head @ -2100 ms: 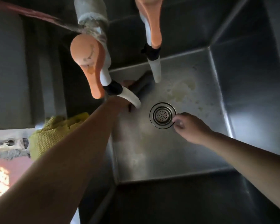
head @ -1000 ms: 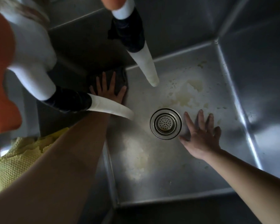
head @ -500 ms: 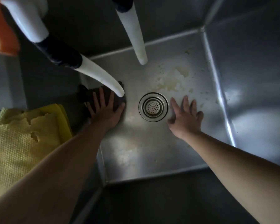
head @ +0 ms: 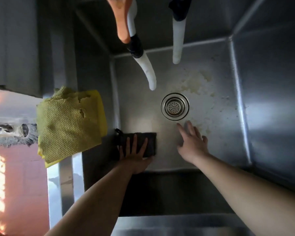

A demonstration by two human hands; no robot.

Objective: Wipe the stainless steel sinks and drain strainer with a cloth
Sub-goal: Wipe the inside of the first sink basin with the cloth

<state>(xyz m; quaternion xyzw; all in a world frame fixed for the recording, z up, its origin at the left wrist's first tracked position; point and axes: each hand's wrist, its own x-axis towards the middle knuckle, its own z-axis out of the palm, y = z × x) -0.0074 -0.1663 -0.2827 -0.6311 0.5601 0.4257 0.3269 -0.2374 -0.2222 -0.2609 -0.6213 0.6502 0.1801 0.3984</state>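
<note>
— Cloth [head: 149,142], dark one: where?
— Under the left hand [head: 134,155], its fingers [head: 134,142] spread flat on it, in the sink's [head: 262,108] near-left corner.
— And the drain strainer [head: 175,106]?
— Just beyond the right hand [head: 192,143], whose fingers [head: 192,129] lie spread, holding nothing.

The left hand [head: 134,155] has dragged the dark cloth [head: 150,143] from the sink's far-left corner towards its near-left corner. The right hand [head: 192,142], earlier beside the drain strainer [head: 175,106], now lies flat just nearer than it.
</note>
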